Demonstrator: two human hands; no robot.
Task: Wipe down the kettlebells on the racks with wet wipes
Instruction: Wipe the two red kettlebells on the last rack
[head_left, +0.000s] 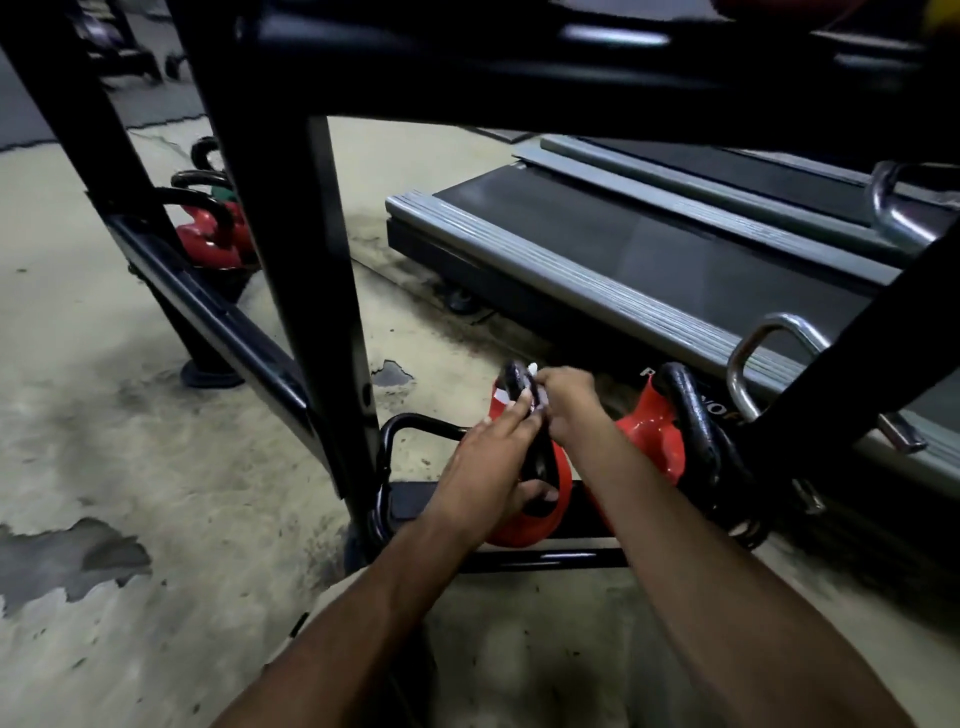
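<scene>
A red kettlebell (558, 475) with a black handle sits tilted on the low shelf of a black rack (291, 291). My left hand (491, 470) grips the lower part of its handle, thumb hooked around it. My right hand (566, 402) is closed over the top of the handle, pressing a white wet wipe (531, 368) whose tip sticks out above the fingers. A second red kettlebell (652, 434) stands just to the right, apart from my hands. Further red and green kettlebells (210, 236) rest on the same shelf at the far left.
Thick black rack uprights and a crossbar frame the view; an upper shelf runs overhead. Behind the rack lie two treadmill decks (623, 249). Chrome handles (763, 353) hang at the right. The floor (104, 415) is worn, stained concrete.
</scene>
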